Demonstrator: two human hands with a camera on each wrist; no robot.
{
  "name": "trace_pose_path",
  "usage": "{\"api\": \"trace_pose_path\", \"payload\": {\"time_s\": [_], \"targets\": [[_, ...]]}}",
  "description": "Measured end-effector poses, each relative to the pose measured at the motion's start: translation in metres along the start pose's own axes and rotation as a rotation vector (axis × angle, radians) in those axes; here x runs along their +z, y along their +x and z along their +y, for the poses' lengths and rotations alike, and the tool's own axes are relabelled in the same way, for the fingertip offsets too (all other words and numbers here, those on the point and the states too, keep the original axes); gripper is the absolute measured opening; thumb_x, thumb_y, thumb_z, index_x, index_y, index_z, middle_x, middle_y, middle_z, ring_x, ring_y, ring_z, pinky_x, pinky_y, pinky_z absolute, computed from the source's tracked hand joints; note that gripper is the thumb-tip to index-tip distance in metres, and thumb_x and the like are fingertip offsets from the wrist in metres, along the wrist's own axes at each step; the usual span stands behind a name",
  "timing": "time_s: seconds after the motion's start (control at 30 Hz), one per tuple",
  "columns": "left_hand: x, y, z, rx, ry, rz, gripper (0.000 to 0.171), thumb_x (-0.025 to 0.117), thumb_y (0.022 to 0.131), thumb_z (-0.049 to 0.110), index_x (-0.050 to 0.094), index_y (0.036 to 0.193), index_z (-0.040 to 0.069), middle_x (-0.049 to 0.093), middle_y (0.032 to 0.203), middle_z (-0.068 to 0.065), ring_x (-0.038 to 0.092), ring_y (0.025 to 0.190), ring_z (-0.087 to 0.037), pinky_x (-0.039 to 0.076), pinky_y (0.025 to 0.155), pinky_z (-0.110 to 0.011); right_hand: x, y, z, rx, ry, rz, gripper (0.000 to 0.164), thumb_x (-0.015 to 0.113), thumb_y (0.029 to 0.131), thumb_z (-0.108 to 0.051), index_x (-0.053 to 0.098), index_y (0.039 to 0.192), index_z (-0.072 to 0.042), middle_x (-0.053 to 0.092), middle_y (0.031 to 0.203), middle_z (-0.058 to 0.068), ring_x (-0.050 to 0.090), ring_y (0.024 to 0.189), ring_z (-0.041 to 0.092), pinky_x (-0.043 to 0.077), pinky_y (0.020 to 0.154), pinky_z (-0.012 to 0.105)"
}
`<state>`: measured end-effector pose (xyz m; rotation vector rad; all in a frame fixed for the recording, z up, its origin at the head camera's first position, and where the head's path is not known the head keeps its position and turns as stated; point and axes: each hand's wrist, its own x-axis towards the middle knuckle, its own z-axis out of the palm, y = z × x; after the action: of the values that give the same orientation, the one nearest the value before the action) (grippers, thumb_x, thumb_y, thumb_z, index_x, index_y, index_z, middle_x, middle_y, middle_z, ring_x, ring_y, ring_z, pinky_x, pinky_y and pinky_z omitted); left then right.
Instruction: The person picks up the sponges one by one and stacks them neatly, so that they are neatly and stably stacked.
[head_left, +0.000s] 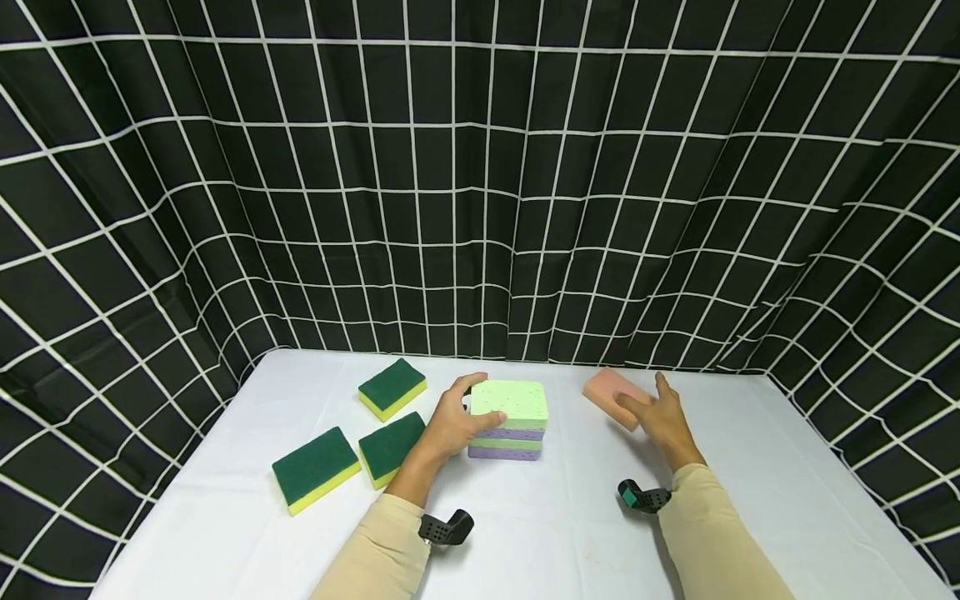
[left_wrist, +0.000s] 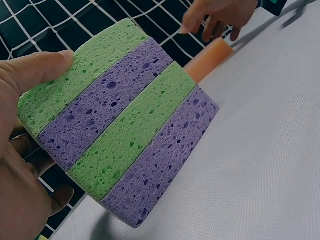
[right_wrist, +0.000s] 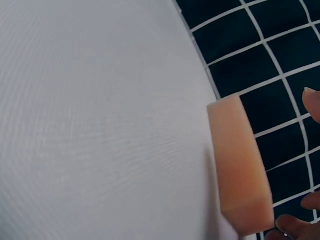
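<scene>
A black fabric curtain with a white grid hangs behind everything, and in front of it spreads a table under a white cloth. Bulkiest on it is a neat stack of four porous sponges, purple and light green by turns, with a light-green top sponge. The person's left hand grasps that top sponge from the side, thumb on its near face. The right hand is released, fingers apart beside a plain orange rectangular foam block; whether any fingertip touches it I cannot tell. This block sits near the table's back edge, right of the stack and well apart from it. Off to the left lie three yellow scrub sponges with dark green tops. For a clean pickup, I'd bring the right thumb and fingers onto opposite long sides of the block — near its middle, so it shouldn't tip — and squeeze lightly, since foam probably gives. The left hand would do best simply steadying the stack — any sideways push might slide the layers out of line.
</scene>
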<state>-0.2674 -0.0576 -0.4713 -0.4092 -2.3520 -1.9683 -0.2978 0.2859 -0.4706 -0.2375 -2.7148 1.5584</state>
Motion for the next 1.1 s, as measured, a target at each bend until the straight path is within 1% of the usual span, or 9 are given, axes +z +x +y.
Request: {"api": "trace_pose_path", "payload": {"time_s": [0.13, 0.23, 0.37, 0.47, 0.57, 0.73, 0.83, 1.0, 1.1], "targets": [[0.0, 0.0, 0.0, -0.005, 0.004, 0.001, 0.074, 0.081, 0.076, 0.018, 0.047, 0.14, 0.004, 0.047, 0.137, -0.01, 0.042, 0.122, -0.027, 0.028, 0.106, -0.051, 0.0, 0.004, 0.005, 0.015, -0.041, -0.013, 0.112, 0.069, 0.086, -0.047, -0.01, 0.152, -0.006, -0.005, 0.153, 0.033, 0.003, 0.138, 0.05, 0.01, 0.11, 0.058], [0.0, 0.0, 0.0, -0.001, 0.009, 0.001, 0.073, 0.081, 0.076, 0.019, 0.047, 0.14, 0.004, 0.047, 0.137, -0.01, 0.042, 0.123, -0.027, 0.028, 0.107, -0.051, 0.0, 0.006, 0.009, 0.007, -0.066, -0.02, 0.111, 0.07, 0.086, -0.042, -0.01, 0.151, -0.002, -0.002, 0.152, 0.035, 0.006, 0.138, 0.051, 0.011, 0.11, 0.057], [0.0, 0.0, 0.001, -0.006, 0.016, 0.003, 0.072, 0.081, 0.077, 0.018, 0.048, 0.14, 0.005, 0.046, 0.138, -0.011, 0.041, 0.124, -0.027, 0.027, 0.107, -0.051, 0.001, 0.007, 0.012, -0.025, -0.071, -0.043, 0.108, 0.071, 0.086, -0.029, -0.009, 0.149, 0.005, 0.008, 0.15, 0.038, 0.02, 0.135, 0.049, 0.017, 0.11, 0.055], [0.0, 0.0, 0.001, -0.006, 0.01, 0.001, 0.072, 0.08, 0.077, 0.018, 0.047, 0.14, 0.004, 0.046, 0.139, -0.011, 0.041, 0.124, -0.028, 0.028, 0.107, -0.05, 0.002, 0.009, 0.016, -0.043, -0.121, -0.054, 0.104, 0.072, 0.085, -0.023, -0.003, 0.148, 0.01, 0.016, 0.147, 0.039, 0.027, 0.132, 0.049, 0.021, 0.108, 0.056], [0.0, 0.0, 0.0, -0.001, 0.001, -0.003, 0.074, 0.081, 0.077, 0.019, 0.046, 0.14, 0.003, 0.046, 0.138, -0.011, 0.042, 0.123, -0.028, 0.028, 0.107, -0.05, 0.004, 0.011, 0.02, -0.062, -0.188, -0.042, 0.099, 0.073, 0.083, -0.02, 0.005, 0.147, 0.014, 0.022, 0.145, 0.04, 0.028, 0.131, 0.05, 0.021, 0.108, 0.056], [0.0, 0.0, 0.001, -0.006, -0.006, -0.007, 0.074, 0.08, 0.078, 0.015, 0.044, 0.141, 0.001, 0.044, 0.14, -0.013, 0.041, 0.125, -0.029, 0.027, 0.107, -0.052, 0.003, 0.009, 0.021, -0.051, -0.255, 0.004, 0.097, 0.073, 0.082, -0.025, 0.012, 0.147, 0.014, 0.023, 0.144, 0.039, 0.026, 0.131, 0.052, 0.022, 0.107, 0.057], [0.0, -0.004, 0.009, -0.011, -0.006, -0.011, 0.072, 0.079, 0.079, 0.01, 0.043, 0.141, -0.001, 0.043, 0.141, -0.018, 0.039, 0.125, -0.033, 0.026, 0.107, -0.054, 0.001, 0.005, 0.019, -0.041, -0.248, 0.029, 0.095, 0.071, 0.084, -0.027, 0.014, 0.147, 0.012, 0.023, 0.144, 0.039, 0.026, 0.131, 0.052, 0.022, 0.107, 0.057], [-0.002, -0.015, 0.036, -0.01, 0.002, -0.016, 0.068, 0.075, 0.08, 0.004, 0.043, 0.139, -0.007, 0.043, 0.138, -0.023, 0.042, 0.121, -0.036, 0.028, 0.105, -0.054, -0.005, -0.001, 0.015, -0.063, -0.226, 0.067, 0.09, 0.069, 0.086, -0.028, 0.016, 0.148, 0.011, 0.027, 0.142, 0.037, 0.031, 0.127, 0.05, 0.026, 0.105, 0.057], [-0.003, -0.017, 0.042, -0.008, 0.006, -0.017, 0.067, 0.074, 0.081, 0.004, 0.043, 0.139, -0.007, 0.044, 0.136, -0.024, 0.043, 0.119, -0.036, 0.029, 0.105, -0.054, -0.01, -0.004, 0.012, -0.08, -0.23, 0.078, 0.09, 0.07, 0.086, -0.028, 0.017, 0.148, 0.011, 0.029, 0.141, 0.037, 0.032, 0.127, 0.049, 0.026, 0.105, 0.057]]}}
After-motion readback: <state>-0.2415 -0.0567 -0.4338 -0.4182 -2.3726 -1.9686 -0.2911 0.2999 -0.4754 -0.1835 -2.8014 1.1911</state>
